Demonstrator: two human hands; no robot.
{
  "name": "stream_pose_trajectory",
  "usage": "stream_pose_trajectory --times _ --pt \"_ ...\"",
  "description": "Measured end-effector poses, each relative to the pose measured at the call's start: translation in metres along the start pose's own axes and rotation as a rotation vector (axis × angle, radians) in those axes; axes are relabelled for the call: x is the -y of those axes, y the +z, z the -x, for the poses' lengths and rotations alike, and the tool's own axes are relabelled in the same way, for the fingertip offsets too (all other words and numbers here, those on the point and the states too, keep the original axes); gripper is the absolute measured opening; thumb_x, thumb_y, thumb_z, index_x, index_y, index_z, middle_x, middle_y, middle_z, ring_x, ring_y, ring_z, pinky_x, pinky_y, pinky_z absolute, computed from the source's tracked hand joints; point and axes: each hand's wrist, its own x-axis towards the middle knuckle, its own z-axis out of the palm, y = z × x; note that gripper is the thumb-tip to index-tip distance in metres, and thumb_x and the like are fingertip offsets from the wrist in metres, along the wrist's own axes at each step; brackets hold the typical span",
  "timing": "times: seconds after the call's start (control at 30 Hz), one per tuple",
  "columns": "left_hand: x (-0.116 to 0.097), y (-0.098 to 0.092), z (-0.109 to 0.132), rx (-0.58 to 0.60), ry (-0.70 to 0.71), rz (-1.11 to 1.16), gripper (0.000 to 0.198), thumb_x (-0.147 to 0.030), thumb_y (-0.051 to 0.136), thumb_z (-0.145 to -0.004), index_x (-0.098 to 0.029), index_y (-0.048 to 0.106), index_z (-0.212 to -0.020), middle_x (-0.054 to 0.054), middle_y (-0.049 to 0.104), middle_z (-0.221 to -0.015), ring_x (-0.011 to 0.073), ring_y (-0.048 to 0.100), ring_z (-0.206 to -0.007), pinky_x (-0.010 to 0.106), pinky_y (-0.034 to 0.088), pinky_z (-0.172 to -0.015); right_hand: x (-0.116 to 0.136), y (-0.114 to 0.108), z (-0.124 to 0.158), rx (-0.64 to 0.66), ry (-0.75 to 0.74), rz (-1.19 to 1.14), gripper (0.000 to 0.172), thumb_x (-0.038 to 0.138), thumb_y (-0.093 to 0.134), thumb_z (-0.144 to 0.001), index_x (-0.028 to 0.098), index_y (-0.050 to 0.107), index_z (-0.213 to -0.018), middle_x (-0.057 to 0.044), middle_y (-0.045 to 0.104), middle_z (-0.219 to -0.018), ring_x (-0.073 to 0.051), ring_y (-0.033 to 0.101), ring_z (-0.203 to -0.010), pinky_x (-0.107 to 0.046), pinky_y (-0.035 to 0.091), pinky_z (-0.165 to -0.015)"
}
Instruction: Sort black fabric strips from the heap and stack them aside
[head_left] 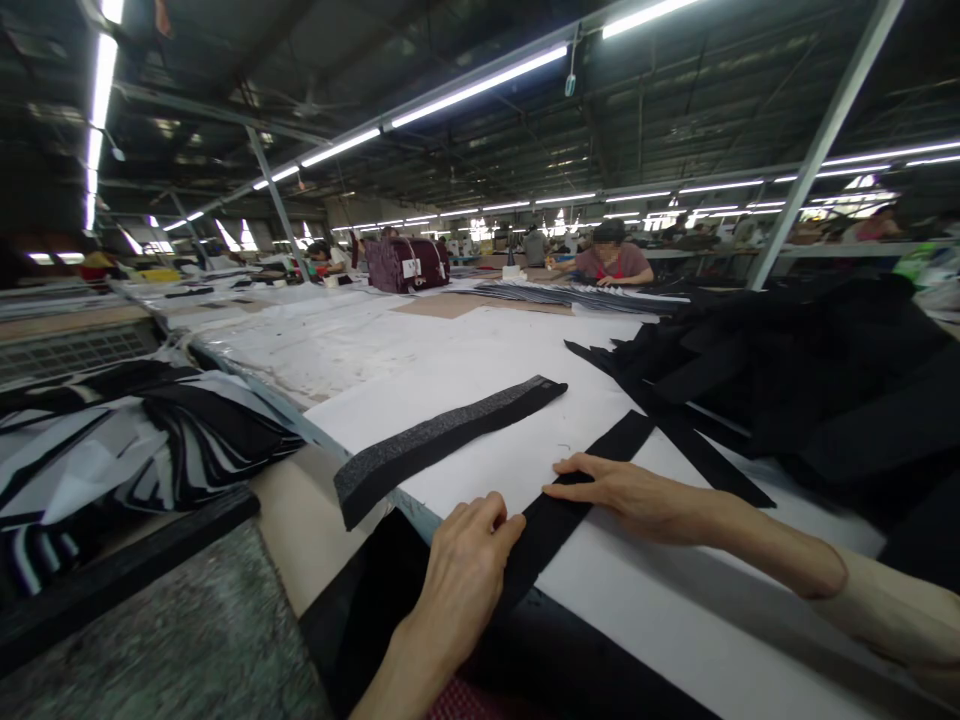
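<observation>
A black fabric strip point(559, 510) lies across the white table surface point(517, 445) and hangs over the near edge. With curled fingers and thumb together, my left hand point(469, 560) grips the strip's left side at that edge. My right hand point(626, 495) rests on the strip farther up, fingers stretched out and slightly apart. Beyond my left hand lies a band of black and speckled grey fabric point(450, 430), its near end overhanging the table. Another narrow black strip point(712, 460) lies to the right, beyond my right hand.
A large heap of black fabric pieces point(810, 370) covers the right side. On the left are stacked black and white pieces point(150, 440). Farther back stand a maroon bundle point(409, 262) and a layered fabric stack point(577, 295). A co-worker point(615, 260) leans at the table's far side.
</observation>
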Motion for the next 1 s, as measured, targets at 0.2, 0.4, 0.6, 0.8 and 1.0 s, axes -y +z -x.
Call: stream_pose_trajectory --times 0.2,0.4,0.6,0.8,1.0 --pt "-0.003 -0.003 -0.002 0.088 0.016 -0.06 0.027 -0.009 0.037 -0.088 -0.02 0.061 -0.09 0.003 0.054 -0.082 0.0144 0.051 -0.07 0.027 0.042 -0.064 0.014 0.009 -0.007 -0.049 0.017 0.098 0.066 0.0 0.043 -0.075 0.036 0.045 -0.13 -0.012 0.048 -0.115 -0.027 0.05 -0.102 -0.044 0.046 -0.082" --pt "-0.009 0.011 -0.045 0.181 -0.046 -0.084 0.029 -0.008 0.037 -0.086 -0.019 0.062 -0.092 0.004 0.055 -0.089 0.016 0.056 -0.075 0.028 0.044 -0.066 -0.016 0.009 -0.006 -0.176 0.04 0.191 0.065 -0.004 0.036 -0.076 0.033 0.048 -0.128 -0.008 0.043 -0.131 -0.026 0.043 -0.118 -0.045 0.039 -0.094" --pt "-0.008 0.021 -0.089 0.238 -0.097 -0.027 0.03 -0.011 0.035 -0.088 -0.019 0.063 -0.098 0.006 0.055 -0.093 0.0167 0.059 -0.08 0.028 0.044 -0.068 -0.027 0.012 -0.011 -0.339 0.067 -0.056 0.048 0.002 0.035 -0.079 0.02 0.057 -0.117 -0.008 0.058 -0.116 -0.018 0.054 -0.105 -0.034 0.045 -0.09" --pt "0.007 0.007 -0.057 0.146 -0.22 0.242 0.021 -0.019 0.049 -0.086 -0.022 0.064 -0.1 0.001 0.058 -0.083 0.0152 0.058 -0.08 0.025 0.042 -0.072 -0.037 0.024 -0.011 -0.35 0.035 -0.132 0.05 0.0 0.035 -0.079 0.021 0.056 -0.119 -0.006 0.057 -0.114 -0.017 0.052 -0.103 -0.032 0.043 -0.092" --pt "0.006 0.009 -0.024 0.038 -0.21 0.185 0.027 -0.015 0.041 -0.088 -0.022 0.066 -0.097 0.002 0.057 -0.081 0.0134 0.055 -0.073 0.024 0.042 -0.066 -0.043 0.025 -0.013 -0.293 0.032 -0.109 0.062 -0.005 0.033 -0.072 0.023 0.052 -0.124 -0.006 0.054 -0.111 -0.017 0.05 -0.103 -0.032 0.043 -0.091"
